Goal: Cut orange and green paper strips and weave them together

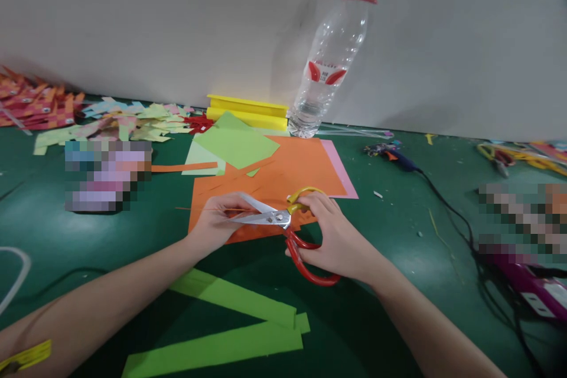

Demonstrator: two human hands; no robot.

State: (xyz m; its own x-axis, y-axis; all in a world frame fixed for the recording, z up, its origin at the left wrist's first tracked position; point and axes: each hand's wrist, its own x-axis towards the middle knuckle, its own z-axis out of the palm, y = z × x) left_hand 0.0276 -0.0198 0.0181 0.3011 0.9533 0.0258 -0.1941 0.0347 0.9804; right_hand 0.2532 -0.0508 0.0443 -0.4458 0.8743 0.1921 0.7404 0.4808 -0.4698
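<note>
My right hand [339, 233] grips scissors [280, 218] by their handles, one loop yellow and the other red. The blades are parted and point left, toward my left hand [217, 218]. Between the closed fingers of my left hand runs a thin orange paper strip [237, 210], close to the blades; whether they touch it I cannot tell. Beneath both hands lies an orange paper sheet [283, 177]. A green paper piece [239, 140] rests on its upper left part, and a pink sheet [339, 168] shows under its right edge.
Long green paper strips [234, 301] lie near me. A plastic bottle [330, 59] stands against the wall beside a yellow folded sheet [248, 113]. Paper scraps [133, 121] and orange woven pieces [35, 100] are piled at the back left. A black cord [447, 204] crosses the right side.
</note>
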